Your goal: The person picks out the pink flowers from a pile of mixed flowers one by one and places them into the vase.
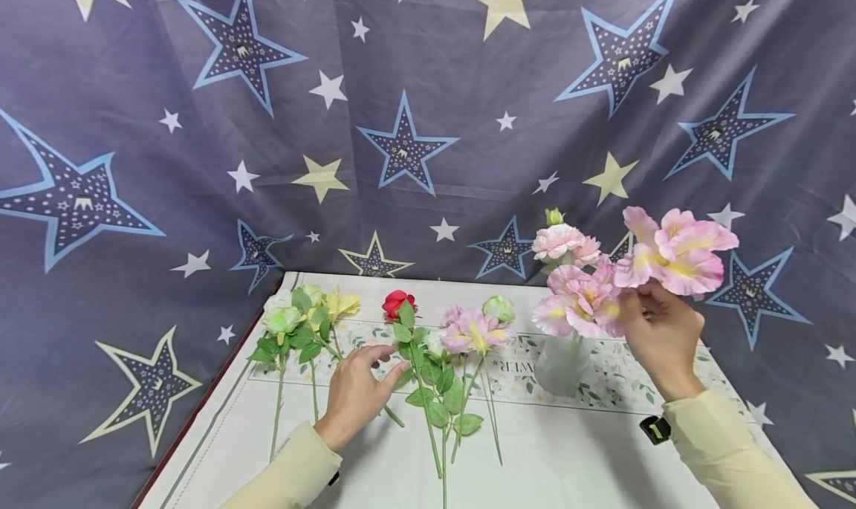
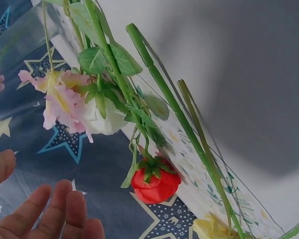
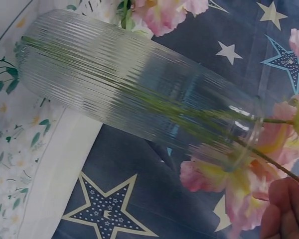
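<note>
My right hand (image 1: 662,338) pinches the thin stem of a pink artificial iris (image 1: 675,253) just below its bloom. In the right wrist view that stem (image 3: 276,164) runs into the mouth of a clear ribbed vase (image 3: 109,74). Another pink iris (image 1: 575,297) and a pale pink peony (image 1: 562,243) also stand in the vase. My left hand (image 1: 361,390) hovers above the table with its fingers apart, holding nothing. It is nearest to the red rose (image 1: 397,304), whose leafy stem lies to its right.
White-green flowers (image 1: 281,317) and a yellow flower (image 1: 342,302) lie at the left of the white tablecloth (image 1: 535,457). Right of the rose lie a pink iris (image 1: 476,332) and a green bud (image 1: 498,308). Behind hangs a star-patterned curtain (image 1: 455,56).
</note>
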A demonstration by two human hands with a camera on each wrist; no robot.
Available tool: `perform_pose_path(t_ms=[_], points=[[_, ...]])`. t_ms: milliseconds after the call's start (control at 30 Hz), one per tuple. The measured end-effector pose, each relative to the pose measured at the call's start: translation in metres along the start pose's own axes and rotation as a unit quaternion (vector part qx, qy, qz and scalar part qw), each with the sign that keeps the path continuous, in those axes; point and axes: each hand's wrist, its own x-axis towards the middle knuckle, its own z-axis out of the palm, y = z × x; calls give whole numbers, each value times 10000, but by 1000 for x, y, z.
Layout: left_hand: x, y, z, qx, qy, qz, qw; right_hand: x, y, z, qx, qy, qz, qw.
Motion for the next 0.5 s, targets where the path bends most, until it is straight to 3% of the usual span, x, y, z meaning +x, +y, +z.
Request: perform_pose_path(t_ms=[267, 500], points=[[-1, -2, -1, 68, 24, 62, 10000, -2, 11, 2, -579, -283, -421, 9970], [-2, -2, -2, 47, -16, 48, 10000, -8, 21, 8, -665, -571, -932, 9918]])
